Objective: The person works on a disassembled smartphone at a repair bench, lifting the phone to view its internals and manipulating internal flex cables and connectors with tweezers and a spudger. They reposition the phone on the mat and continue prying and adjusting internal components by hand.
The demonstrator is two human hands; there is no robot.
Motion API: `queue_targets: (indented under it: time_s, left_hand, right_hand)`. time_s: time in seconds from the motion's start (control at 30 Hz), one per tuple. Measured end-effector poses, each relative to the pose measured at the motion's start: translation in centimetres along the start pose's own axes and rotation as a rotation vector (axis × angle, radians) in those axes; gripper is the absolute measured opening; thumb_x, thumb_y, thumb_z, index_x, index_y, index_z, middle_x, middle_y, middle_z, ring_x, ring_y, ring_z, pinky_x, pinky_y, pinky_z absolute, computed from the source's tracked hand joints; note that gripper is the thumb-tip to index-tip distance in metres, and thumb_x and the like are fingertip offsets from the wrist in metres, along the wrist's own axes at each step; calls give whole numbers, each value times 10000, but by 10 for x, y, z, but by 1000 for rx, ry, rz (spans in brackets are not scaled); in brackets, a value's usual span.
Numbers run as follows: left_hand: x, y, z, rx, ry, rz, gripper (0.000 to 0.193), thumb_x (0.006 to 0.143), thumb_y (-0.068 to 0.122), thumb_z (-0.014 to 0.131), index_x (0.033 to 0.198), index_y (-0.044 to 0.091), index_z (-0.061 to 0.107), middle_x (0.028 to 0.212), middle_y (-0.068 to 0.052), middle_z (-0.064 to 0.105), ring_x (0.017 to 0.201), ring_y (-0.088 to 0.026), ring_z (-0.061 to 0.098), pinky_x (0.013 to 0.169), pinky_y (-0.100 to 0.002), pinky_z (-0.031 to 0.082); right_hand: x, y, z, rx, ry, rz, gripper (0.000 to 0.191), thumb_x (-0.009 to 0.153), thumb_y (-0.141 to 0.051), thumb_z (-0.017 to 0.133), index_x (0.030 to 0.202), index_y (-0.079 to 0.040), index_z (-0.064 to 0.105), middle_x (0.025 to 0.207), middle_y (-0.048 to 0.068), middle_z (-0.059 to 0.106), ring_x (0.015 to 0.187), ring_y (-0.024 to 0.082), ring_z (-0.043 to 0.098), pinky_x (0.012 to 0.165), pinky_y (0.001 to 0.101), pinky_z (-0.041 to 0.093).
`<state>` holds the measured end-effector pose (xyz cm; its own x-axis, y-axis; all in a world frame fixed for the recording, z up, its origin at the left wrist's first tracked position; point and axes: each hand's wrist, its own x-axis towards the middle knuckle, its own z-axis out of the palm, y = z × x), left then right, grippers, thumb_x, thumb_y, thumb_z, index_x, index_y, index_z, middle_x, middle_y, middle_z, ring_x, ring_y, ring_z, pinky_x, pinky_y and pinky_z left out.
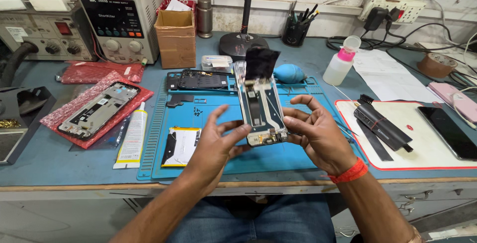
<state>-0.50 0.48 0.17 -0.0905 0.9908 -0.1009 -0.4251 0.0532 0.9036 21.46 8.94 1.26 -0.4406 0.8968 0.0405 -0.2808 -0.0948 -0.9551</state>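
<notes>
I hold an opened phone frame [259, 105] upright over a blue work mat [223, 158]. A black sheet sticks up from its top end. My right hand [318, 134] grips the frame's lower right side. The fingers of my left hand [216, 141] are spread, with fingertips touching the frame's lower left edge. A phone battery [181, 146] lies on the mat by my left wrist. A black phone back part [201, 80] rests at the mat's far edge.
Another phone frame [97, 109] lies on red bubble wrap at left, beside a glue tube [131, 136]. Power supply [119, 22] and cardboard box [176, 37] stand behind. At right: a squeeze bottle [340, 63], a white pad [427, 148] with black tools, a dark phone [449, 131].
</notes>
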Motion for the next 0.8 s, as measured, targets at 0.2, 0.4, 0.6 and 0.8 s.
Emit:
queue_targets:
  time_s: [0.2, 0.4, 0.6, 0.8]
  left_hand:
    - [-4, 5, 2, 164, -302, 208, 409, 909, 155, 715, 1270, -16, 630, 1040, -131, 781, 936, -178, 769, 826, -333, 638]
    - [-11, 15, 7, 235, -255, 297, 425, 892, 62, 724, 1291, -26, 607, 1017, -139, 796, 906, -155, 765, 832, -309, 647]
    - [-20, 20, 12, 269, -214, 390, 439, 883, 33, 734, 1299, -33, 609, 1013, -130, 798, 913, -126, 750, 824, -289, 631]
    - [-25, 19, 17, 278, -206, 391, 421, 889, 27, 728, 1288, -35, 611, 1030, -124, 798, 931, -122, 750, 833, -283, 631]
  right_hand:
    - [-13, -1, 17, 86, -97, -229, 301, 990, -13, 658, 1206, -102, 469, 1239, 150, 719, 975, 169, 698, 740, 289, 545]
    - [-25, -13, 25, -210, -17, -346, 209, 993, -45, 626, 1188, -55, 551, 1217, 122, 706, 1050, 202, 725, 835, 363, 643]
    - [-27, -20, 27, -412, -85, -546, 182, 1026, -41, 596, 1198, 5, 637, 1264, 104, 669, 1105, 192, 714, 873, 356, 671]
    - [-27, -19, 24, -478, -19, -559, 182, 1029, -55, 624, 1193, 11, 670, 1129, 101, 696, 1009, 168, 707, 822, 337, 664]
